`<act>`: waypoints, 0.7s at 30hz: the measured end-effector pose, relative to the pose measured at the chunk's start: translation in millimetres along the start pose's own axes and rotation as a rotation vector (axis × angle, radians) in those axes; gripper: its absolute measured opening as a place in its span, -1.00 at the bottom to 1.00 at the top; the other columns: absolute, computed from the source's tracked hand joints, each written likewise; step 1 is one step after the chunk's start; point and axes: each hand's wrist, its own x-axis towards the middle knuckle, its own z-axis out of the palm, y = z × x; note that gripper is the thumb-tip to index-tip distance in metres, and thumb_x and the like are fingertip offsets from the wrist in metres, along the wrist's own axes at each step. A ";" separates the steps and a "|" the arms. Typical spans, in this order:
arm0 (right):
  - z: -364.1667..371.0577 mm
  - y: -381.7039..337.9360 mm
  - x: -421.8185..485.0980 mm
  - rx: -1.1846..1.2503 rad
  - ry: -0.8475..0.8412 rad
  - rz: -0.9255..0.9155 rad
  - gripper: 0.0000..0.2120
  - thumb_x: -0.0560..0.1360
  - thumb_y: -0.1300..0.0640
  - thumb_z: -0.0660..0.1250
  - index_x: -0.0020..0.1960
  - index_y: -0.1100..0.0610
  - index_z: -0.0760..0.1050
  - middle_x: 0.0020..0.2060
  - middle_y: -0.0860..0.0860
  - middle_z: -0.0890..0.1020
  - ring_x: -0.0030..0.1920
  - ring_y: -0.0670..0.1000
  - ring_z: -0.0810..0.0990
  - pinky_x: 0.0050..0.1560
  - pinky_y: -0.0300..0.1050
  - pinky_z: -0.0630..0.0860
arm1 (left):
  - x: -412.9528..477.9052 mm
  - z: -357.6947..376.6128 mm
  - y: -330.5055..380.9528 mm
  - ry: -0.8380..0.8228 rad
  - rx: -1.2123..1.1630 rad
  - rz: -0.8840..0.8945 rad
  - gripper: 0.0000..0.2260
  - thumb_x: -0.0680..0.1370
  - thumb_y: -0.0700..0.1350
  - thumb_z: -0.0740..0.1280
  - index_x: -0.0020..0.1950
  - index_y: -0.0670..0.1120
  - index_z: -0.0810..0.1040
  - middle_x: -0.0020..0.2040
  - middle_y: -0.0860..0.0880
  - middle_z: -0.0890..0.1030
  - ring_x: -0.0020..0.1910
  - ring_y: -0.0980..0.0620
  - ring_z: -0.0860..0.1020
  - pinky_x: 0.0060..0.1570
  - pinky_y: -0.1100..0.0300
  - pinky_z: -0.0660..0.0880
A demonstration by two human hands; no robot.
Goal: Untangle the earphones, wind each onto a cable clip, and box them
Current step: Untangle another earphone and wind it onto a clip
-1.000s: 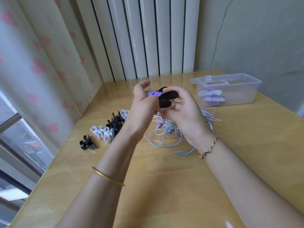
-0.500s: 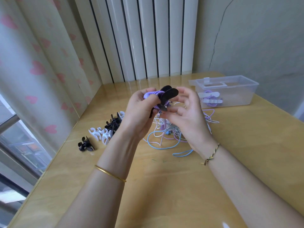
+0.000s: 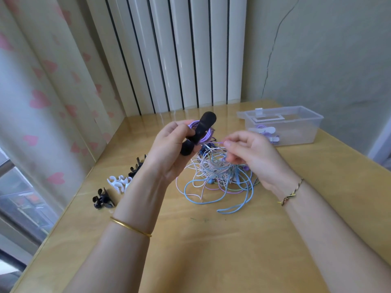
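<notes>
- left grip point(image 3: 169, 153): fingers curled round black cable clip point(image 3: 200, 132), held up above tabletop point(image 3: 211, 250)
- purple earphone cable point(image 3: 206, 137) coiled on that clip
- right grip point(image 3: 254, 157): fingertips pinch the cable's loose purple strand, just right of the clip
- earphone tangle point(image 3: 220, 176), blue, white, pink wires, lies on tabletop under both grips
- spare white clips point(image 3: 118, 182) and spare black clips point(image 3: 102, 200) left of tangle, near tabletop edge
- clear box point(image 3: 306, 132) back right, holds a wound purple earphone on a white clip point(image 3: 264, 130)
</notes>
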 end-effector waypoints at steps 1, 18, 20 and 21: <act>-3.9 -4.2 1.7 0.031 0.009 0.007 -0.87 0.54 0.29 0.27 -0.14 0.13 0.50 -0.51 -0.04 0.53 -0.43 -0.06 0.49 -0.32 -0.20 0.46 | 1.1 -0.8 -0.8 -0.003 0.025 -0.008 -0.83 0.53 -0.36 0.15 -0.06 -0.19 0.51 -0.19 -0.12 0.56 -0.30 0.02 0.48 -0.37 0.30 0.46; 0.7 -29.4 17.2 -0.364 0.072 -0.186 -0.70 0.33 0.26 0.52 -0.16 0.00 0.43 -0.31 0.08 0.64 -0.36 -0.08 0.52 -0.26 -0.23 0.46 | -1.1 10.4 -16.4 -0.217 0.641 0.169 -0.79 0.45 -0.41 0.29 -0.05 -0.12 0.45 -0.24 -0.10 0.57 -0.29 -0.05 0.55 -0.29 0.15 0.46; -0.7 -27.8 15.0 -0.325 0.052 -0.209 -0.79 0.35 0.25 0.51 -0.20 0.03 0.50 -0.32 0.04 0.65 -0.35 -0.11 0.53 -0.24 -0.25 0.48 | -0.7 11.8 -15.9 -0.228 0.551 0.131 -0.78 0.46 -0.42 0.30 0.00 -0.15 0.43 -0.23 -0.11 0.55 -0.30 -0.04 0.54 -0.33 0.21 0.46; -3.3 -27.6 13.7 -0.307 0.025 -0.223 -0.85 0.37 0.25 0.49 -0.21 0.06 0.56 -0.31 0.02 0.65 -0.34 -0.13 0.55 -0.21 -0.24 0.50 | -0.7 11.6 -15.1 -0.237 0.492 0.101 -0.77 0.47 -0.44 0.30 0.02 -0.18 0.42 -0.22 -0.13 0.55 -0.30 -0.05 0.53 -0.37 0.24 0.45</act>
